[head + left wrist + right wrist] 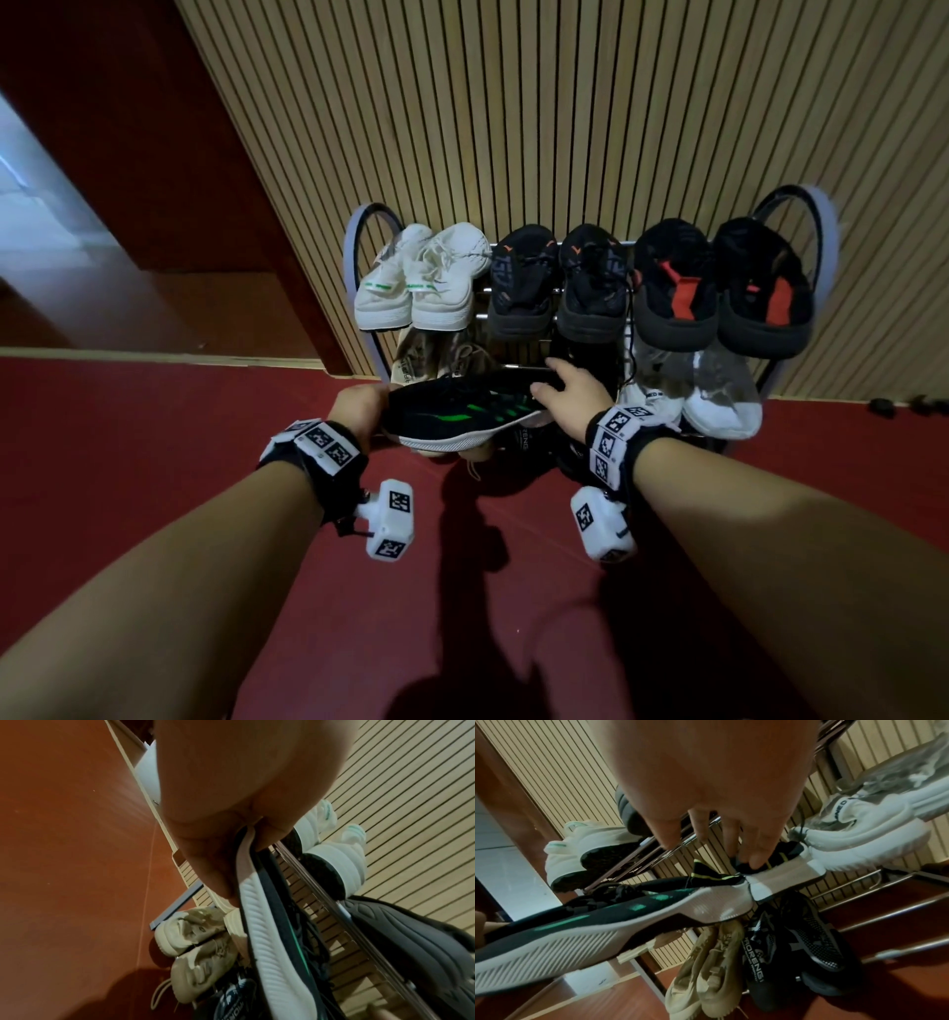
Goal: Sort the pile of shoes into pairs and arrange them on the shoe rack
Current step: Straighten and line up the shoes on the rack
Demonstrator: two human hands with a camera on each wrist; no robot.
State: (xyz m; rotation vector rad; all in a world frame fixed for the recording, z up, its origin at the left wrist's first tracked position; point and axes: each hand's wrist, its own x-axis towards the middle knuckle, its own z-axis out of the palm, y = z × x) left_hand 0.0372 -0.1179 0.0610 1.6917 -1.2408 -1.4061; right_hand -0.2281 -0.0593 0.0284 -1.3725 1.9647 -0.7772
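a black shoe with green stripes (462, 411) hangs side-on before the shoe rack (359, 241), its long axis running left to right, level with the middle shelf. the left hand (359, 411) grips its toe end, fingers curled round the sole edge; the right hand (570, 395) pinches the heel collar, where a second black heel shows just behind. both hands sit equally near, one at each end. the top shelf carries a white pair (421, 277), a black pair (560, 282) and a black-and-red pair (719, 288); tan shoes (706, 973) and patterned black shoes (795, 953) lie lower. placing it likely means turning it toe-in towards the slatted wall (513, 103).
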